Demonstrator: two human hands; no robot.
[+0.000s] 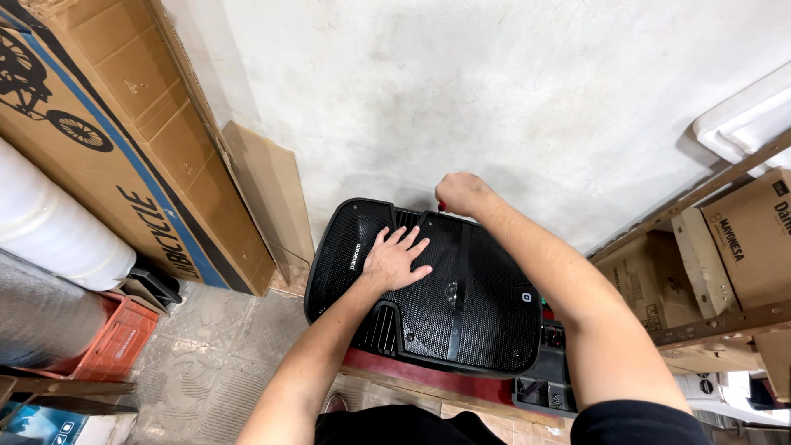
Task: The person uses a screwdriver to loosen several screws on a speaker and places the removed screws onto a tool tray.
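A large black speaker [461, 305] with a mesh grille stands against the white wall, seen from above its front face. My left hand [395, 257] lies flat on the grille with fingers spread, pressing on its upper left part. My right hand [460, 194] is closed in a fist at the speaker's top edge near the wall, gripping a small red-handled tool [442, 206] that is mostly hidden by the fingers. A red base [428, 375] shows under the speaker's lower edge.
A big cardboard box [115, 140] leans on the wall at left, with a white roll [49, 222] and a red crate [115, 338] below it. A metal shelf [725, 272] with cardboard boxes stands at right. Tiled floor [214, 354] lies at lower left.
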